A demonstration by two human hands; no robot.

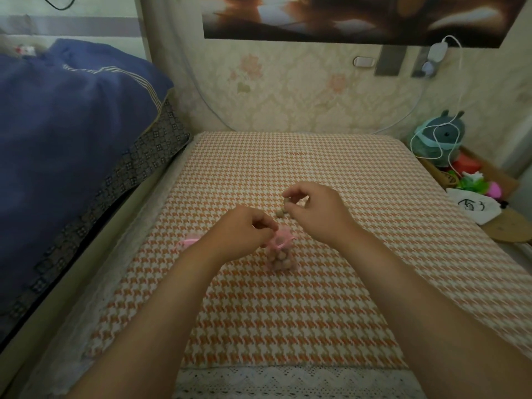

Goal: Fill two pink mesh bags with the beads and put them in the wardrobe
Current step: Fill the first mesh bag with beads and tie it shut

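A pink mesh bag [280, 256] stands upright on the orange houndstooth cloth [288, 312], partly filled with tan beads. My left hand [244, 230] pinches its ruffled top and ribbon. A second pink mesh bag [190, 241] lies flat just left of that wrist, mostly hidden. My right hand [315, 210] hovers beyond the standing bag with a tan bead [287, 201] pinched between thumb and fingers. A few loose beads [279, 212] lie on the cloth below those fingers.
A bed with a blue quilt [66, 133] runs along the left edge. A plush toy [442, 136] with a white cable, a box of colourful items [472, 180] and a white cloth bag [472, 205] sit at the right. Wallpapered wall stands behind.
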